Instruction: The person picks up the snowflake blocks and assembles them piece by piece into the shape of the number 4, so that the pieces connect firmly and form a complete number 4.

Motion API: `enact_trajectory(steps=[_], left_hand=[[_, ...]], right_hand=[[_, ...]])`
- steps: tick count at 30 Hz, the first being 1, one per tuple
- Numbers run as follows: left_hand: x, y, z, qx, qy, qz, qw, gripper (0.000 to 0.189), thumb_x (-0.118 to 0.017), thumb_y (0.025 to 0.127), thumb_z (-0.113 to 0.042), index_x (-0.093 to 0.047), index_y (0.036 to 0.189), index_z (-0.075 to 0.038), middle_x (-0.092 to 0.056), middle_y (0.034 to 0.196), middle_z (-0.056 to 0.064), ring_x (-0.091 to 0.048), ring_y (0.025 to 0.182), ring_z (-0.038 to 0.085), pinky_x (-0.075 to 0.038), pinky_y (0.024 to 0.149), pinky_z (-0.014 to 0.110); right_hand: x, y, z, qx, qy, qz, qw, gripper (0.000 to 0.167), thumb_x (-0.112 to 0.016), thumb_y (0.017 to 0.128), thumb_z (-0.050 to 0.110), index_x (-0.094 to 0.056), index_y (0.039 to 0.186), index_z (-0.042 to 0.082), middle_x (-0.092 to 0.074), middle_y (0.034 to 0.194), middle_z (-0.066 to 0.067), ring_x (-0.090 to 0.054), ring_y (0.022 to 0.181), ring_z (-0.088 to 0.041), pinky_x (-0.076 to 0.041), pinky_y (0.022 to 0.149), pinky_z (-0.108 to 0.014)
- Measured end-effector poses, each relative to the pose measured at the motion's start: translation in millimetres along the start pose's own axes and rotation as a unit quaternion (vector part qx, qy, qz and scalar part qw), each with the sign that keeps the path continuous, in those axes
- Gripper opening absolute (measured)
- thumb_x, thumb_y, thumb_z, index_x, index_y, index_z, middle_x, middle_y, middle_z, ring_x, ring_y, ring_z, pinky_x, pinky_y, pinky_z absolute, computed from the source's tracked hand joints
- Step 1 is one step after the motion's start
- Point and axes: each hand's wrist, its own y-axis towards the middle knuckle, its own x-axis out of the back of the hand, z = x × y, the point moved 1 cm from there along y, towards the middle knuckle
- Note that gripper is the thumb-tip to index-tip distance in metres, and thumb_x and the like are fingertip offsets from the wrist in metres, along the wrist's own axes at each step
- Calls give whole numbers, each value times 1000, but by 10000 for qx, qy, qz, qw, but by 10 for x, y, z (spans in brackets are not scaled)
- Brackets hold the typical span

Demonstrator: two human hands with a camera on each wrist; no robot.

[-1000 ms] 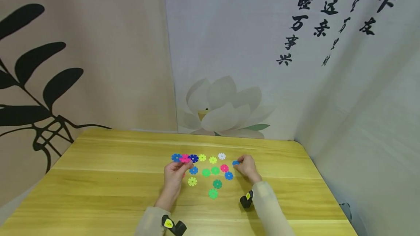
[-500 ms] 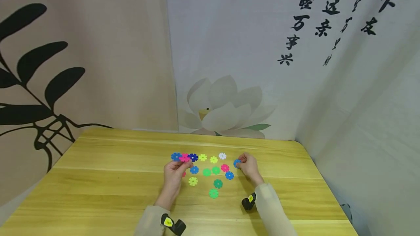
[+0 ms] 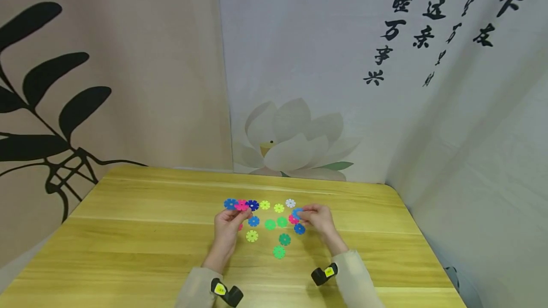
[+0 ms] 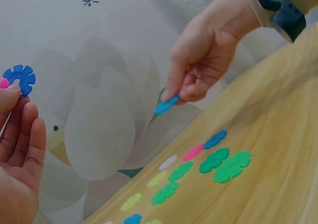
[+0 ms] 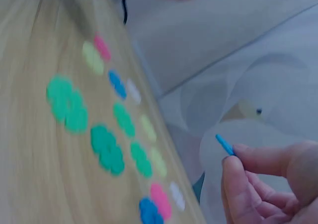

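Observation:
My left hand [image 3: 229,225] pinches a short chain of joined snowflake discs [image 3: 241,205]: blue, pink and dark blue; the left wrist view shows its blue end disc [image 4: 19,79] above my fingertips. My right hand [image 3: 316,217] pinches a single light blue disc [image 3: 297,213] and holds it off the table, seen edge-on in the right wrist view [image 5: 224,145] and from across in the left wrist view [image 4: 166,105]. Between the hands several loose discs lie flat on the wooden table [image 3: 141,232]: green [image 3: 279,252], teal [image 3: 284,239], yellow [image 3: 251,236], pink [image 3: 293,220], white [image 3: 290,203].
The table's back edge meets printed fabric walls, with a lotus picture [image 3: 287,139] behind the discs. A fabric wall also runs along the right side. Bare tabletop spreads to the left and right of the hands. A wrist camera sits on each forearm [image 3: 324,274].
My right hand has lifted the light blue disc off the table and carried it left, toward the chain. The left hand has held the chain still.

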Motion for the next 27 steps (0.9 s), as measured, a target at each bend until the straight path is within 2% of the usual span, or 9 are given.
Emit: enact_trajectory(steps=[5,8,12,14,23,27], left_hand=[[-6,1,21,3,-98,28,9999,18,-76,77,-11,-68,81,5,-68,67,-5,-66,66,7,-49,59,17],[-14,-1,29,4,-171,65,9998,4,-72,80,-4,-71,76,-3,-68,68,-5,-65,65,7,-51,63,18],[-31,-9,37,-17,-308,126,9994,23,-66,82,5,-70,71,-14,-68,70,-3,-65,66,8,-54,70,21],[-39,-13,46,-22,-316,148,9994,25,-65,83,6,-70,71,-16,-68,70,-3,-64,66,8,-55,73,22],[-73,-29,91,-15,-158,181,9997,28,-65,80,9,-69,71,-17,-68,70,-4,-65,66,8,-55,73,23],[-84,-39,101,-111,-115,265,9995,27,-65,80,9,-69,72,-17,-68,71,-4,-65,67,8,-56,72,23]], right_hand=[[-76,-132,166,-35,332,387,9987,20,-67,83,-1,-59,96,-13,-64,69,-7,-60,54,-10,-54,53,-20],[-122,-205,265,51,462,652,9968,19,-67,84,0,-58,96,-12,-65,69,-6,-62,55,-10,-53,53,-19],[-188,-284,365,152,739,967,9925,17,-66,84,0,-58,94,-12,-65,68,-4,-62,55,-9,-53,53,-18],[-221,-317,403,165,873,1093,9900,16,-66,84,0,-58,93,-11,-65,67,-3,-61,55,-8,-53,53,-17],[-366,-416,525,177,1189,1283,9844,9,-65,85,0,-59,87,-7,-63,65,-1,-60,55,-7,-54,54,-18],[-409,-433,538,172,1296,1327,9825,9,-66,85,0,-60,86,-6,-63,65,-1,-60,55,-7,-54,54,-18]])
